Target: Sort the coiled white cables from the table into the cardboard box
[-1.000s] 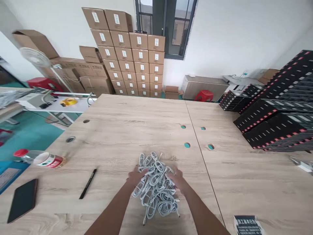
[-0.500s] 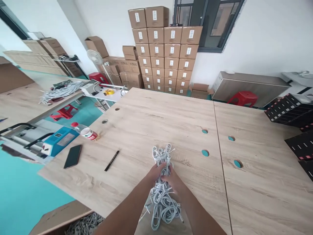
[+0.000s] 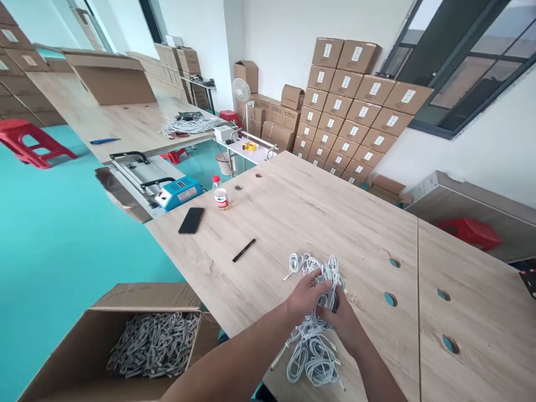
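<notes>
A heap of grey-white coiled cables (image 3: 315, 357) lies on the wooden table (image 3: 368, 223), bundled in small loops. My left hand (image 3: 310, 293) curls round the upper bundles from the left. From the right, my right hand (image 3: 341, 321) grips the same bundles, its thumb pointing toward the left hand. Some coils stick out beyond the fingers at the far side, and others spread out nearer to me below the wrists. The parts of the cables under my palms are hidden.
An open cardboard box (image 3: 146, 385) with many cable bundles stands at the lower left. On the table are a black pen (image 3: 243, 250), a phone (image 3: 191, 220) and a bottle (image 3: 221, 196). A blue machine (image 3: 180, 192) sits past the left edge. Round holes (image 3: 391, 299) pierce the tabletop.
The view has swung left, bringing the open cardboard box more fully into sight. Both hands stay on the cables, and some coils now spread out at the far left of the heap.
</notes>
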Available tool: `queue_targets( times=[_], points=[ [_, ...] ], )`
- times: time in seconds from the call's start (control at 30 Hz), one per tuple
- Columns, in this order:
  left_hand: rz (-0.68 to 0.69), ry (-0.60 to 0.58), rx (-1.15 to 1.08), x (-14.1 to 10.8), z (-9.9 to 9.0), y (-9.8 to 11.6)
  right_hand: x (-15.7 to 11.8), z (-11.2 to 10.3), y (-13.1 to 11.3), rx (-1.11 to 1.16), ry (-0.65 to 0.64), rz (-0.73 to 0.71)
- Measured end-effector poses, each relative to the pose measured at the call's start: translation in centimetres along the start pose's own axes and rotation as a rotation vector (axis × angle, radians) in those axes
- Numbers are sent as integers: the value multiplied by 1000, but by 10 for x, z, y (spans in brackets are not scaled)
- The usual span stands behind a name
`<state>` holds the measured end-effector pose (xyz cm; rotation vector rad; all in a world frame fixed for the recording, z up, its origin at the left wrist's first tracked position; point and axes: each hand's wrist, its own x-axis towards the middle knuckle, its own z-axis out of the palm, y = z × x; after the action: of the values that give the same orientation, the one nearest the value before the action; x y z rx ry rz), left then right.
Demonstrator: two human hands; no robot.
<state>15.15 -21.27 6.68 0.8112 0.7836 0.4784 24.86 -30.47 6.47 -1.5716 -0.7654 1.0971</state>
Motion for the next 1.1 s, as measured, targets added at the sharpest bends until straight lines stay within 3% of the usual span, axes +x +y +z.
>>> queue_targets(
  times=[0.1,0.17,0.3,0.4,0.47,0.6,0.73,0.9,1.0,1.1],
  points=[
    [20,13,45,-4,-29,5,6,18,2,-98,34,-23],
    [12,58,112,-1,-61,4,14,21,14,-214,141,12],
    [-26,274,349,1,-138,-7,13,-4,56,-173,323,204],
    [-24,388,534,-3,-173,-20,-10,-32,93,-50,425,271],
    [-17,423,636,-5,-177,-29,-28,-45,115,-60,484,300],
    [-35,468,772,2,-161,-41,-54,-54,146,-158,538,356],
    [-58,506,796,18,-148,-43,-68,-35,168,-254,547,328],
    [-78,589,637,17,-151,-35,-71,-12,174,-553,417,245],
    [-93,604,449,0,-155,-25,-70,-28,169,-465,407,250],
    [-132,560,259,-20,-154,-18,-77,-62,167,-345,388,247]
  ],
)
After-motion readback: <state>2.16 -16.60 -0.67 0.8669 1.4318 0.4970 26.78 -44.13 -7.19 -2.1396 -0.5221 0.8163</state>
